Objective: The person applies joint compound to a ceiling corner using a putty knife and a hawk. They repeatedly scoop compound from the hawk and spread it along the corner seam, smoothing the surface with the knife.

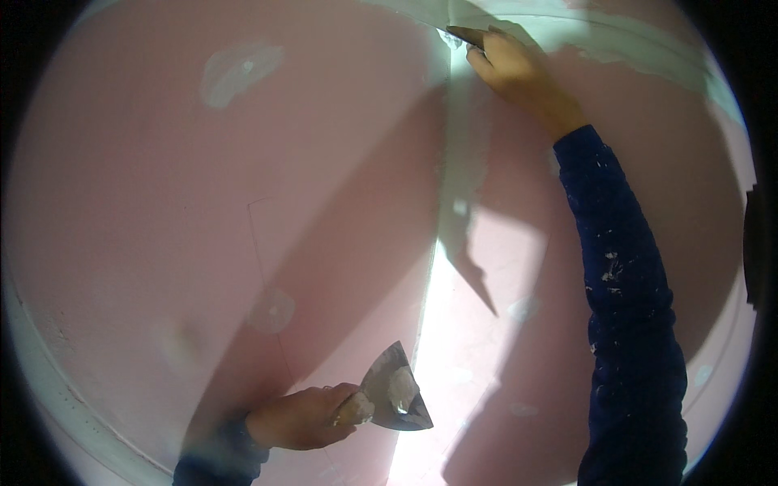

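Note:
At the lower middle, my left hand [304,419] is closed round the handle of a wide putty knife [381,397]. A lump of whitish filler [401,390] sits on its flared metal blade. My right hand [510,65] reaches up to the top of the wall joint, fingers closed on a second putty knife [467,35] with a dark blade. That blade touches or nearly touches the corner, where some white filler [451,39] shows beside it. A pale, filled vertical joint [463,121] runs down from there between two pink wall boards.
The pink board [348,162] on the left bears dried filler patches [239,74] and a thin pencil line [259,251]. A pale filled band [624,40] curves along the top. Strong light and arm shadows fall across the boards. White specks dot my dark blue right sleeve [624,300].

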The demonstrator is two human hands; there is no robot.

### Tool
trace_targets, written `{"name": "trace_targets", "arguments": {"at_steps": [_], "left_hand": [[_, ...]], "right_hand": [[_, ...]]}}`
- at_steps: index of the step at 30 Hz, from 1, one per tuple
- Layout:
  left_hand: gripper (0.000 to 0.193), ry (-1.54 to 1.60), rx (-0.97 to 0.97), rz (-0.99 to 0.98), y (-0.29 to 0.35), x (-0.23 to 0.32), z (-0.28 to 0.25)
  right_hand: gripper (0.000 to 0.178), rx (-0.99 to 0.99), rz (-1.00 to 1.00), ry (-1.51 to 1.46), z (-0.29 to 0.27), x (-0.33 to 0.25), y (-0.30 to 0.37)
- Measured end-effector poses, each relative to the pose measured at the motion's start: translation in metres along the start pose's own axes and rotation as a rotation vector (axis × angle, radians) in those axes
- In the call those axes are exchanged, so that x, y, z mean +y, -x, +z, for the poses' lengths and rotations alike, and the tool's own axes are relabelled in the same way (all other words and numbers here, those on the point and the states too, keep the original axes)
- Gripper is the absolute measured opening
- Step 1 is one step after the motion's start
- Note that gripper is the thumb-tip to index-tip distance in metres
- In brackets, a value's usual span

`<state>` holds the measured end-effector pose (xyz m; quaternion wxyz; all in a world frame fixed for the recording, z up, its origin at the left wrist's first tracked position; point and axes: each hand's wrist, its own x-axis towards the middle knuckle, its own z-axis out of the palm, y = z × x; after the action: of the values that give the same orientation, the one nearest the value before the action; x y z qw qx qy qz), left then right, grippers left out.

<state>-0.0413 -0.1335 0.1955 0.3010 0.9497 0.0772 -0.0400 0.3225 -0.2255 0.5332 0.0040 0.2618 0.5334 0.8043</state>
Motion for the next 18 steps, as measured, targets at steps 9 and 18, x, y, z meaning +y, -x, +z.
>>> {"name": "trace_targets", "arguments": {"at_steps": [9, 18], "left_hand": [[0.06, -0.038, -0.065, -0.032, -0.005, 0.002, -0.004], [0.056, -0.019, -0.022, 0.032, -0.003, 0.005, -0.006]], "right_hand": [[0.023, -0.107, 0.24, -0.245, -0.001, -0.015, -0.011], [0.049, -0.357, 0.458, -0.502, -0.022, -0.019, -0.021]]}}
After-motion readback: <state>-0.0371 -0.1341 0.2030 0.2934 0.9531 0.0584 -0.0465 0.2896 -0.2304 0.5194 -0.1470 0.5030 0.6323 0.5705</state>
